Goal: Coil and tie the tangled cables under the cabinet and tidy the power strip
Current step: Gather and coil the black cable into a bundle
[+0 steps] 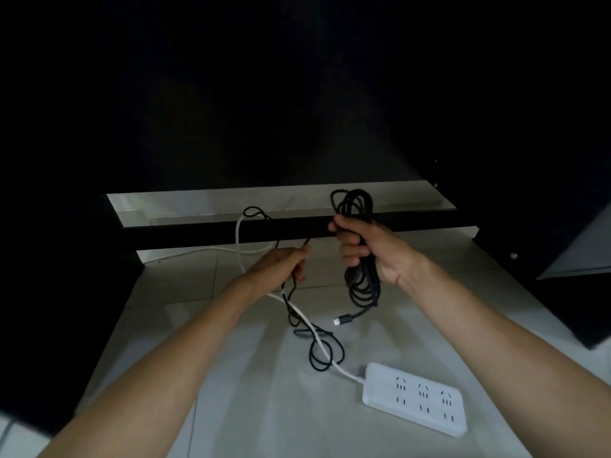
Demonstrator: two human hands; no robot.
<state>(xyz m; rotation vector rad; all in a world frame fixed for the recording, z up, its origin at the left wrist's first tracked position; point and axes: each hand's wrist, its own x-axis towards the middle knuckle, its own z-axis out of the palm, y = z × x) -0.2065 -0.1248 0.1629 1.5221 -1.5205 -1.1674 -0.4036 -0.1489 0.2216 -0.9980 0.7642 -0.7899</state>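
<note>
Black cable (358, 259), partly coiled: several loops gathered in the right hand (360, 246), fingers wrapped round the bundle at mid-height, loops standing above the fist and hanging below it. Connector end (342, 320) dangles free just under the coil. Loose run of the same cable passes through the left hand (287, 262), pinched between thumb and fingers, then drops to the floor (251, 408) in slack loops. Judged light, limp, braided-looking, likely to kink and snag rather than slide; best taken at the coil's waist, as held, with the tail fed in by the other hand. White cord (309, 320) crosses through the black loops on the floor left of the coil and runs to the white power strip (416, 396), which lies flat, below and right of the coil, nothing plugged in that can be seen. Tangle of black and white looks likely to drag the strip if pulled hard. Beyond the coil, a dark cabinet rail (205, 231) spans the view; a cable loop pokes up behind it, so the cord may catch on that edge. Dark panels close in left and right of the coil; open floor lies toward the strip.
</note>
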